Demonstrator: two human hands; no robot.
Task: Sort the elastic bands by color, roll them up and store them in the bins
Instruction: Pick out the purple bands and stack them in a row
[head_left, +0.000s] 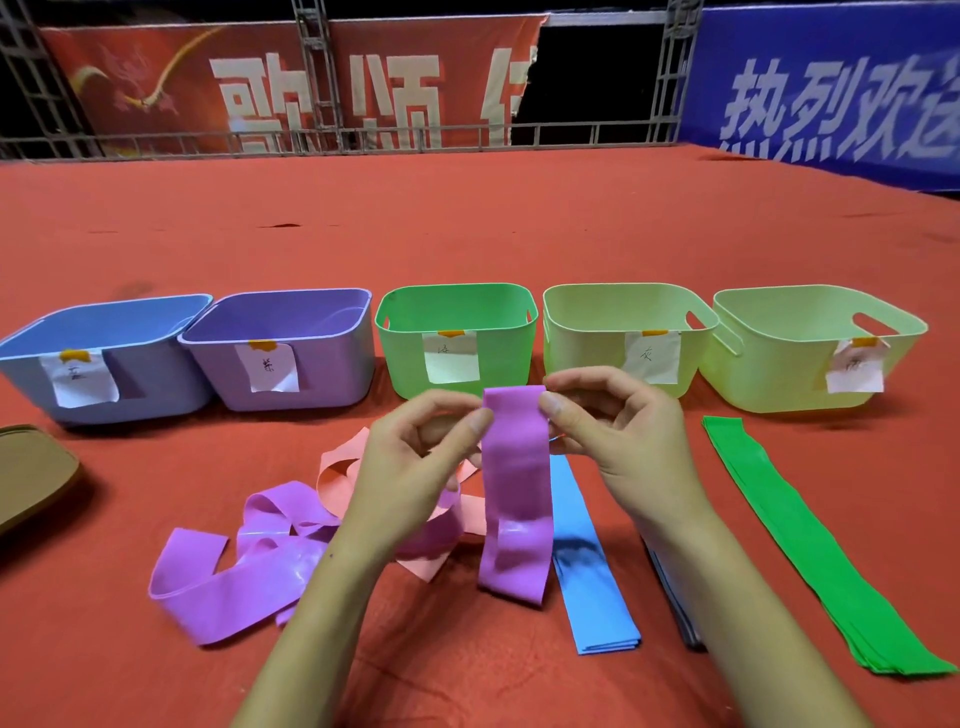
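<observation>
A purple elastic band (517, 493) hangs between my hands, its top edge level with the bins. My left hand (415, 467) pinches its upper left corner and my right hand (623, 441) pinches its upper right corner. More purple bands (244, 566) lie tangled at the lower left, with pink bands (337, 473) behind them. A flat stack of blue bands (587, 571) lies under the held band. Grey bands (675, 608) are mostly hidden by my right forearm. A stack of green bands (810, 545) stretches along the right.
Five labelled bins stand in a row: blue (156, 379), purple (332, 364), green (504, 358) and two pale yellow-green ones (587, 343) (779, 374). A brown lid (31, 467) lies at the left edge. Red cloth (467, 218) extends behind the bins to banners.
</observation>
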